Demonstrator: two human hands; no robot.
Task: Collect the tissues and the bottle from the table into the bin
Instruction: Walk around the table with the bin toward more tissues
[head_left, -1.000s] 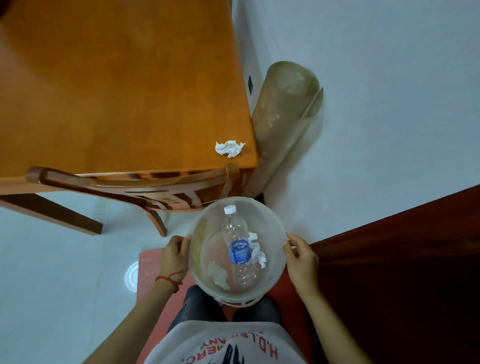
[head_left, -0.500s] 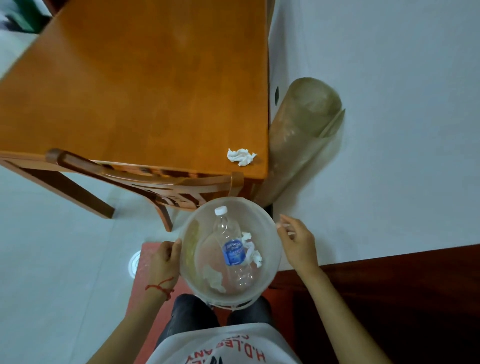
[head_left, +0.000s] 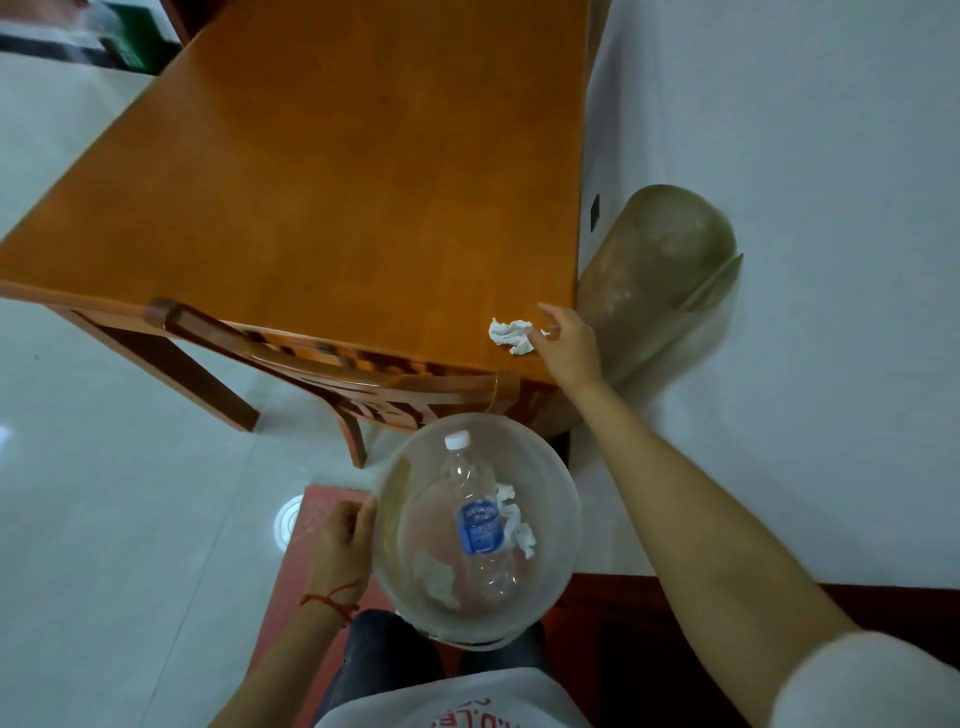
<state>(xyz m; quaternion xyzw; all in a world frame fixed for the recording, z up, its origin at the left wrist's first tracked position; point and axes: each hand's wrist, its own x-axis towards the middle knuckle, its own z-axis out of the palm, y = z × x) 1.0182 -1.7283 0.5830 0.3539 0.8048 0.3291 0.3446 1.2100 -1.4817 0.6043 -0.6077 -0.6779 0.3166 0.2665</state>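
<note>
Head view, looking straight down over the person's lap. The left hand (head_left: 343, 530) is on the near-left rim of the bin (head_left: 563, 499), fingers curled over the edge, grip pressed on that rim, a red string around the wrist. The bin is clear and round, sitting just in front of the knees. Inside it, the bottle (head_left: 475, 519) lies with its white cap pointing away from the person and its blue label facing up. Tucked against the bottle's right side is a crumpled tissue (head_left: 517, 522), and a second tissue (head_left: 436, 577) sits low on the left of the bin floor.

Up on the worktop (head_left: 337, 182), right at the near-right corner, one last white tissue (head_left: 511, 335) is lying crumpled on the orange wood. The right hand (head_left: 569, 345) is stretched out to it, arm long across the frame, fingers spread and touching the tissue's right edge. The grip is not closed on it; the tissue lies on the wood.

A wooden chair (head_left: 332, 364) is pushed in under the worktop's near edge, its curved back just beyond the bin. To the right of the worktop corner, a rolled mat (head_left: 654, 291) leans against the white wall.
</note>
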